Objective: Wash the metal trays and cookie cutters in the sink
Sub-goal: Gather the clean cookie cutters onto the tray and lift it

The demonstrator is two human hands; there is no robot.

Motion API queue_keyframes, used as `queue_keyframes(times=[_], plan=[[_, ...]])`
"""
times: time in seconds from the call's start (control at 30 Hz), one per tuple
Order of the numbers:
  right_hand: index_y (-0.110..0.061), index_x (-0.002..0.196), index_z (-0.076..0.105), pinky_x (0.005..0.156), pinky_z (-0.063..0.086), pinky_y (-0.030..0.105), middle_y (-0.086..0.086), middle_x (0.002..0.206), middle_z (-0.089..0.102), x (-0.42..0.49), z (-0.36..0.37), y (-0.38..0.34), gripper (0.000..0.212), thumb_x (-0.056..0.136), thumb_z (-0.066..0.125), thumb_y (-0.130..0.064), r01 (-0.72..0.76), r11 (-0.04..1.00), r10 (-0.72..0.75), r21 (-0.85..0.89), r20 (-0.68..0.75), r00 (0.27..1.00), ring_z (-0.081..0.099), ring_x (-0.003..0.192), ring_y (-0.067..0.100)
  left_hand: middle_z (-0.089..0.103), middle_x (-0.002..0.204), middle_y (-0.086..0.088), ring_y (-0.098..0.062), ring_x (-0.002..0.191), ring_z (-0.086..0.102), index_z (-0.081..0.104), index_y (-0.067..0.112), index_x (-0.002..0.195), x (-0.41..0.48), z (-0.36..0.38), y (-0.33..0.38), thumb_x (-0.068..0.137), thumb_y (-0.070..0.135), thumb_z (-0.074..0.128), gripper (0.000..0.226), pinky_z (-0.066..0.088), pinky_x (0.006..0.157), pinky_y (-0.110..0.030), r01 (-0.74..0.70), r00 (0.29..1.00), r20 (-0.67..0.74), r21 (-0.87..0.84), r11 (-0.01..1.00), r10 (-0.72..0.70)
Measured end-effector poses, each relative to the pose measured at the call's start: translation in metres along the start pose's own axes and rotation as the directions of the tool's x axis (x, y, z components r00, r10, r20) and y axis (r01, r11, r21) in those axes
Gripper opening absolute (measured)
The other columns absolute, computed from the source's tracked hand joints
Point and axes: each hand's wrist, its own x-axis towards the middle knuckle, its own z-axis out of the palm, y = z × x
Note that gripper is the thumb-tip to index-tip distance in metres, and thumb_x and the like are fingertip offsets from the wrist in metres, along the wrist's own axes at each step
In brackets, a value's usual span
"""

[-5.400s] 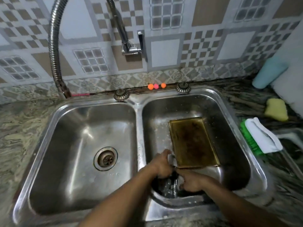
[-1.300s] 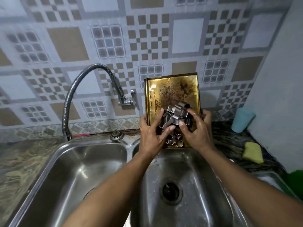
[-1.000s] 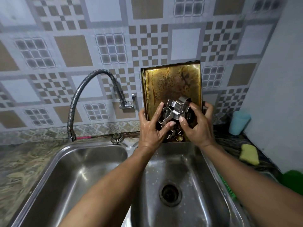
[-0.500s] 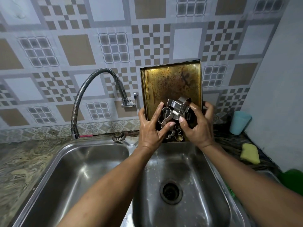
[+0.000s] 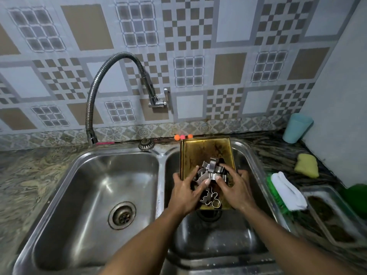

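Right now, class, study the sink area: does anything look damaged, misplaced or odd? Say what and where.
The gold tray, held with cookie cutters over the right basin, is blotched with burnt-looking stains. The faucet spout hangs at the far corner of the left basin, away from the tray.

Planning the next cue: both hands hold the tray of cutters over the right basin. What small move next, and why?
Probably set the tray flat in the right basin: left hand and right hand both grip it with cookie cutters piled on it, leaving none free for the tap.
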Motion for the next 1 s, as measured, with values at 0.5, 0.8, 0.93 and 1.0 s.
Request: queue_keyframes(times=[0.5,0.8,0.93,1.0], plan=[[-0.051,0.134,0.051,0.106,0.04,0.036,0.002,0.12,0.038,-0.053,0.156,-0.154,0.048,0.088,0.062,-0.057,0.035,0.994,-0.055,0.099,0.209,0.976,0.053,0.12,0.025,0.036,0.133,-0.005,-0.03,0.134,0.049,0.038,0.056,0.147,-0.067,-0.176,-0.121,0.073,0.088,0.048,0.081,0.037,0.116,-0.038,0.222,0.962,-0.162,-0.015,0.975,-0.222],[-0.045,0.144,0.041,0.11,0.039,0.043,0.013,0.149,0.029,-0.082,0.35,-0.324,0.064,0.086,0.053,-0.07,0.003,0.992,-0.054,0.123,0.416,0.908,0.048,0.132,0.037,0.047,0.153,-0.005,-0.024,0.139,0.048,0.036,0.078,0.127,-0.076,-0.384,-0.298,0.066,0.1,0.043,0.066,0.042,0.113,-0.052,0.381,0.895,-0.255,0.005,0.925,-0.367],[-0.046,0.143,0.039,0.111,0.039,0.047,0.013,0.152,0.026,-0.069,0.413,-0.375,0.065,0.085,0.053,-0.072,-0.043,0.992,-0.011,0.119,0.417,0.909,0.047,0.132,0.041,0.039,0.159,-0.008,-0.027,0.146,0.037,0.042,0.064,0.138,-0.06,-0.452,-0.322,0.065,0.099,0.047,0.081,0.033,0.118,-0.054,0.381,0.902,-0.217,-0.005,0.925,-0.373],[-0.045,0.144,0.038,0.11,0.039,0.048,0.013,0.152,0.028,-0.06,0.436,-0.39,0.065,0.086,0.052,-0.07,-0.06,0.994,0.019,0.089,0.401,0.916,0.045,0.134,0.041,0.041,0.158,-0.008,-0.025,0.146,0.038,0.047,0.049,0.144,-0.05,-0.474,-0.325,0.075,0.087,0.055,0.079,0.032,0.119,-0.044,0.358,0.914,-0.19,-0.038,0.933,-0.358]])
